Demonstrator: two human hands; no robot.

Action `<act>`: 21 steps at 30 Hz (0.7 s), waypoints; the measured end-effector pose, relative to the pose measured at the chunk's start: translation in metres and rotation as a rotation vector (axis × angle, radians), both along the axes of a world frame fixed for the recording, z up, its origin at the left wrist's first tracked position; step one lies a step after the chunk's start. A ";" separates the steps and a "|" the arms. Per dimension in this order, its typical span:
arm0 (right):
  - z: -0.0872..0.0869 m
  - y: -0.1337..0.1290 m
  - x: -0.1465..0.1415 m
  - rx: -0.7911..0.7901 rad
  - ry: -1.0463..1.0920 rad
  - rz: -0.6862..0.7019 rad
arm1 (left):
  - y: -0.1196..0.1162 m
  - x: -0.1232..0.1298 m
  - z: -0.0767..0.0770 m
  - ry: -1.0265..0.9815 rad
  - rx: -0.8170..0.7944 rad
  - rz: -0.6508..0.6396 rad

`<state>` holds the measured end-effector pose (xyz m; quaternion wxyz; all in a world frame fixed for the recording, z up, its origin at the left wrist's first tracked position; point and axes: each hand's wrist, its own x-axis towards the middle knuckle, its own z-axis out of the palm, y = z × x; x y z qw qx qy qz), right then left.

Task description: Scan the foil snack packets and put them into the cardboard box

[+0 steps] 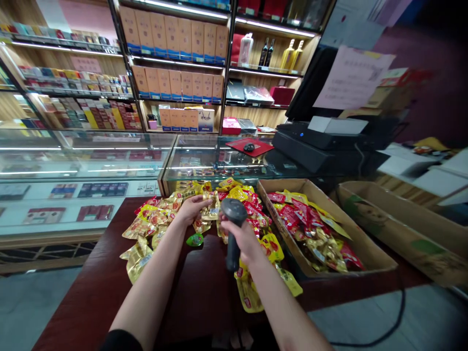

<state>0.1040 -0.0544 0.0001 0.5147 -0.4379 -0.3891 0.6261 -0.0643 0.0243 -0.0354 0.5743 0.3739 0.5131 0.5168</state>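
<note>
My right hand (245, 240) is wrapped round the handle of a black barcode scanner (234, 214), held upright over the dark red table. Just left of the scanner's head, my left hand (193, 208) pinches a small gold snack packet (211, 208) between thumb and fingers. Beneath and around both hands lie many gold, yellow and red snack packets (146, 222) in a loose heap. A small green packet (195, 240) rests on the table below my left hand. More yellow packets (252, 295) lie beside my right wrist.
An open cardboard box (369, 241) of red and gold packets stands right of the heap, with another carton (413, 234) beyond it. Behind the table runs a glass display counter (204, 161) bearing a mouse (249, 146) and a black cash-register machine (321, 146). A cable (397, 317) hangs at right.
</note>
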 end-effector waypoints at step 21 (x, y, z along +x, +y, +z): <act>0.043 0.061 0.124 -0.379 0.363 0.220 | -0.004 0.074 0.058 -0.091 -0.006 -0.438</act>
